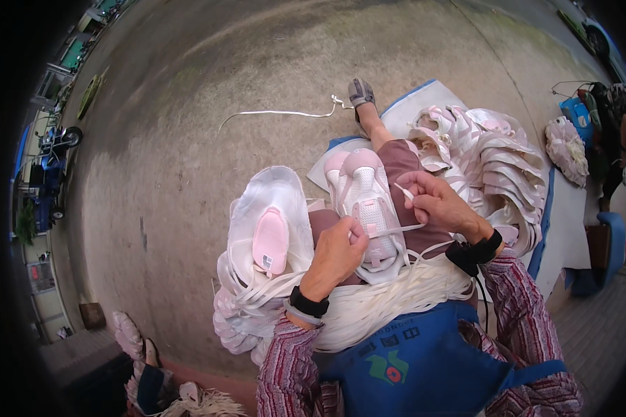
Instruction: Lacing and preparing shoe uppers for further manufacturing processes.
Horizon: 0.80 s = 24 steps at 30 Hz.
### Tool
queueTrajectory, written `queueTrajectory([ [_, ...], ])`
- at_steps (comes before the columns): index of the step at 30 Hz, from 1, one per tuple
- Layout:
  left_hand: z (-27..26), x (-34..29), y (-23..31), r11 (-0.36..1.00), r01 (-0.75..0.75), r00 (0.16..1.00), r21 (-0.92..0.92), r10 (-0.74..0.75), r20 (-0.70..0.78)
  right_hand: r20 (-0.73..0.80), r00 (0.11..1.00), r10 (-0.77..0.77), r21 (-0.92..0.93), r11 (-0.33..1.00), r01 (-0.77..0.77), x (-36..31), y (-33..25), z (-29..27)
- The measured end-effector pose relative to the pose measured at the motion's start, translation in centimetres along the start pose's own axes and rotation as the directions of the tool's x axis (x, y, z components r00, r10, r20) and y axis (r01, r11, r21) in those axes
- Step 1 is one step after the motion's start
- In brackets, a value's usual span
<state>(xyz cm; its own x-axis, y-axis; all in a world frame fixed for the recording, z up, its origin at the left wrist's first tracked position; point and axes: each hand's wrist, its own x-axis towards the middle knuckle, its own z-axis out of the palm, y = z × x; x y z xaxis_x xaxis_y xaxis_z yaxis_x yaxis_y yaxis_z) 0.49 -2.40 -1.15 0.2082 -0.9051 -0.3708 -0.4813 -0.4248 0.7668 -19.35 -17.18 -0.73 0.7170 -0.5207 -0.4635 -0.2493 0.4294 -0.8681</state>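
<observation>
Across my lap lies a white and pink shoe upper (377,240), its pink toe pointing away from me. My right hand (437,203), to the right of the upper, is closed in a pinch on a white shoelace (405,192), whose tip sticks out from the fingers. On the left, my left hand (334,256) is closed with fingertips at the upper's edge; a stretch of lace runs from them across the upper toward the right hand. A thick bundle of white laces (396,295) rests over my lap, below the upper.
Stacked uppers (247,292) with a pink insole (270,242) on top sit at my left. More uppers (504,163) are piled on a pale mat (428,97) at right. A loose lace (278,113) lies on the concrete. A blue chair (608,243) stands at far right.
</observation>
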Motion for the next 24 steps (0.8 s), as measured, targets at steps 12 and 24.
queueTrajectory([
  [12, 0.6, 2.1, -0.2, 0.994, -0.071, 0.973, 0.086, 0.088, -0.212, -0.038, 0.918, -0.394, -0.743, 0.626, 0.237, 0.7, 1.0, 1.6],
  [24, 1.2, 2.1, -0.7, 0.998, -0.037, 0.972, 0.059, 0.049, -0.228, 0.009, 0.860, -0.511, -0.745, 0.570, 0.347, 1.6, 1.6, 3.0],
])
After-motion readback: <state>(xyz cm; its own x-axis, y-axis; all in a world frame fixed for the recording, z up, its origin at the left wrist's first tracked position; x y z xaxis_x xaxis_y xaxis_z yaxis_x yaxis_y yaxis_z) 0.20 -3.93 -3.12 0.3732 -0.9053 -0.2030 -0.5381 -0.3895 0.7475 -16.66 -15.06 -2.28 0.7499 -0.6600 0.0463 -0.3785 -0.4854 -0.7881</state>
